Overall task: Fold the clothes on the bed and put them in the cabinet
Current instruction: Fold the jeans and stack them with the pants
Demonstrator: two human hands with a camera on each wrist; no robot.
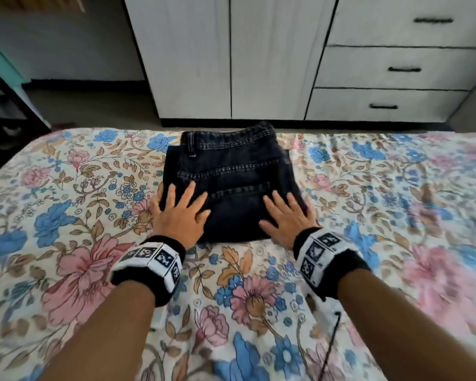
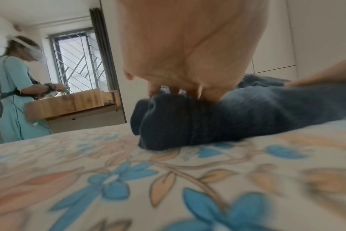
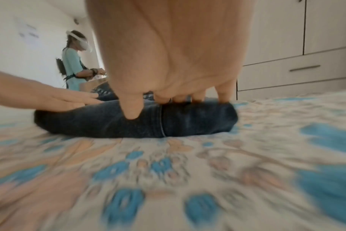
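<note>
A folded pair of dark blue jeans [image 1: 231, 174] lies on the floral bedsheet [image 1: 80, 243], waistband toward the far edge of the bed. My left hand [image 1: 180, 213] lies flat on the near left corner of the jeans [image 2: 237, 112], fingers spread. My right hand [image 1: 287, 215] lies flat on the near right corner of the jeans [image 3: 128, 121], fingers spread, thumb [image 3: 131, 106] pointing down over the front fold. Neither hand grips the cloth. The white cabinet [image 1: 231, 56] stands beyond the bed with its doors closed.
Three closed drawers with dark handles [image 1: 404, 69] are to the right of the cabinet doors. A strip of floor separates bed and cabinet. Another person in a teal top [image 2: 14, 87] stands at a wooden desk [image 2: 69, 103] by a window.
</note>
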